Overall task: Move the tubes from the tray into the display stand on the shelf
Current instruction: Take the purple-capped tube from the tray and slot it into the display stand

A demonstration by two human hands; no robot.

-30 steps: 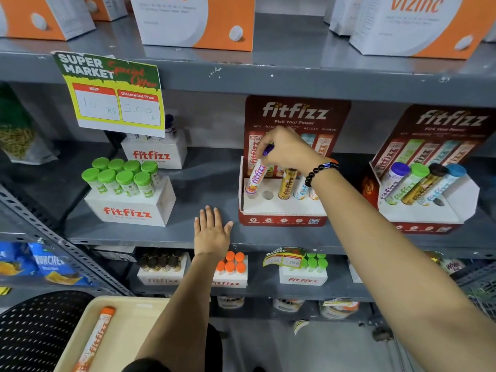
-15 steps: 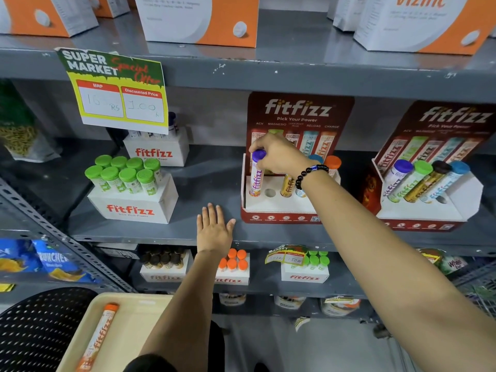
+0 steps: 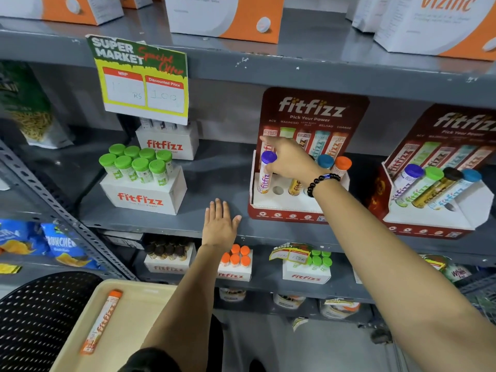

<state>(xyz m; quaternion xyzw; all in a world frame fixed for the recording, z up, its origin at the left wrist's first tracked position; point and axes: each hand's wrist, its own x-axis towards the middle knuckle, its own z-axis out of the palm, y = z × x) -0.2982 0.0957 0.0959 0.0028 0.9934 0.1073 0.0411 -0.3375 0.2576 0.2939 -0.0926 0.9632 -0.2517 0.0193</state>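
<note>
Head view: right hand (image 3: pixel 288 163) loosely open against purple-capped tube (image 3: pixel 265 173) seated in display stand (image 3: pixel 284 210); left hand (image 3: pixel 218 224) flat, empty, on shelf (image 3: pixel 166 224).

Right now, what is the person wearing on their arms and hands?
Not much! Both forearms are bare, with no gloves or long sleeves showing. The right hand has a bracelet of round black beads at its wrist, with a small blue bit in it. The left hand wears no rings or bands.
</note>
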